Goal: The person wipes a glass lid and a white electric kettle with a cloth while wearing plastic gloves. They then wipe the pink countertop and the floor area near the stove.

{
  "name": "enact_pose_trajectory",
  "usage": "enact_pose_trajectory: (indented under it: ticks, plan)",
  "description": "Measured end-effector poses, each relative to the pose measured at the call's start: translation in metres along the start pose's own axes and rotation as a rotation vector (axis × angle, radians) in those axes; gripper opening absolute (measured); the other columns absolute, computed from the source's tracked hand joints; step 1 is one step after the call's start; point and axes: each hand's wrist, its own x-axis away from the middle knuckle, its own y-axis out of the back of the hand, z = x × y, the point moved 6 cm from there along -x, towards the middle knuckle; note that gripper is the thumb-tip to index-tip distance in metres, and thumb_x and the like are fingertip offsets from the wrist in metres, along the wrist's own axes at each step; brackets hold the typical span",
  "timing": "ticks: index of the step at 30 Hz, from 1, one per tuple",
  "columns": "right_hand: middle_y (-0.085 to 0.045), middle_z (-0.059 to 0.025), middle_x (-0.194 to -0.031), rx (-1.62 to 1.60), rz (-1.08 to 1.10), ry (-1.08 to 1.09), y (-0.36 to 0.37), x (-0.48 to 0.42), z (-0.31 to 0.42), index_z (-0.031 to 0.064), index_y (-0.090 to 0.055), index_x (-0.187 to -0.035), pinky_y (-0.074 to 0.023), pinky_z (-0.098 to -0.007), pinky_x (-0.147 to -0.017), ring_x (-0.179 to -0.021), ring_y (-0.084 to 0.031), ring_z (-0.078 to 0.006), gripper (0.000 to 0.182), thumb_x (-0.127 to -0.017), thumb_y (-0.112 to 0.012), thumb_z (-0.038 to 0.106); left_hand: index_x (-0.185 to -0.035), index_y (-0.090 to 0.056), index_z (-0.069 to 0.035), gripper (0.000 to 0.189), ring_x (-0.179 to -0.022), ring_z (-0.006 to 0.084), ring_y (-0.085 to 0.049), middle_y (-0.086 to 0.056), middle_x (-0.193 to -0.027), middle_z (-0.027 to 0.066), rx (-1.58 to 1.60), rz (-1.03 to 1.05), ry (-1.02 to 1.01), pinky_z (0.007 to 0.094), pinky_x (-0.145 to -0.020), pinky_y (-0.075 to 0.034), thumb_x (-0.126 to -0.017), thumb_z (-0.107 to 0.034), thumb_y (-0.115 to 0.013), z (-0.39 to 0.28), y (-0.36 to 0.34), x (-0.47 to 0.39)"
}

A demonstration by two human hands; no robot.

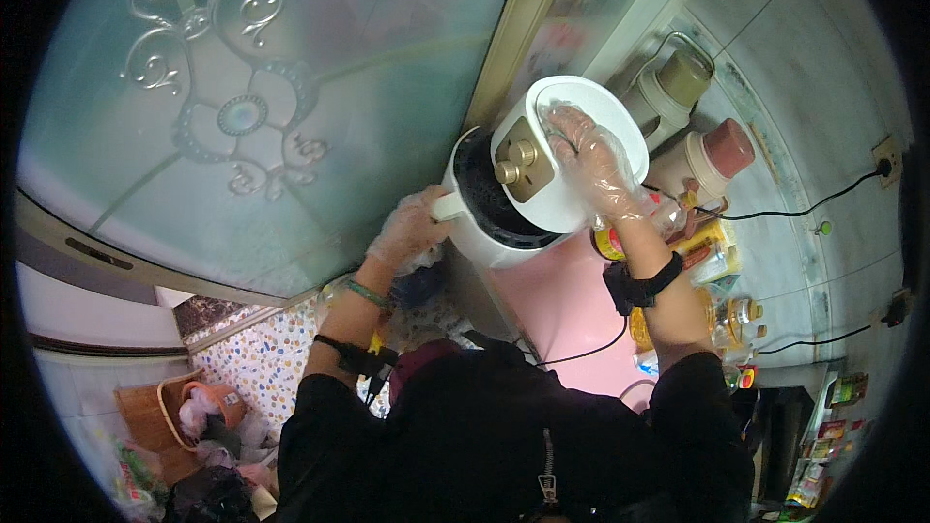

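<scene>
A white air fryer (541,211) with two gold knobs stands on the pink counter. Its basket (476,238), dark inside, is pulled partly out towards the left, so the black interior shows. My left hand (413,226), in a clear plastic glove, grips the basket's pale handle (447,208). On the fryer's white top rests my right hand (592,160), also in a clear glove, with its palm down and its fingers near the far edge. Whether food lies in the basket cannot be told.
Two vacuum flasks (701,160) stand behind the fryer, beside bottles (741,312) and packets (708,250) along the tiled wall. A black cable (792,216) runs to a wall socket. A frosted glass door (349,131) is close at the left. Bags and an orange basket (231,405) lie on the floor.
</scene>
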Motion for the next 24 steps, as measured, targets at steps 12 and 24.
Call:
enact_pose_trajectory:
  ticks: [12, 24]
  plan:
    - [-0.055, -0.021, -0.135, 0.004, 0.022, 0.02, -0.002, 0.001, -0.008, 0.0057, -0.061, -0.126, -0.0378, -0.0411, -0.109, -0.128, -0.05, -0.0363, 0.035, -0.091, -0.061, 0.012, -0.118, -0.058, -0.007, 0.043, -0.095, 0.0384, -0.066, -0.068, -0.101, 0.0197, -0.003, -0.054, 0.001, 0.042, -0.082, -0.053, -0.08, -0.021, -0.073, 0.007, 0.028, 0.049]
    - [-0.055, -0.0212, -0.135, 0.004, 0.009, -0.012, -0.003, 0.001, -0.008, 0.0039, -0.062, -0.125, -0.0381, -0.0401, -0.109, -0.128, -0.05, -0.0356, 0.035, -0.091, -0.061, 0.011, -0.12, -0.057, -0.003, 0.051, -0.096, 0.0394, -0.066, -0.068, -0.099, 0.0226, 0.086, 0.016, -0.017, 0.0437, -0.085, -0.051, -0.079, -0.03, -0.068, -0.009, 0.003, 0.007]
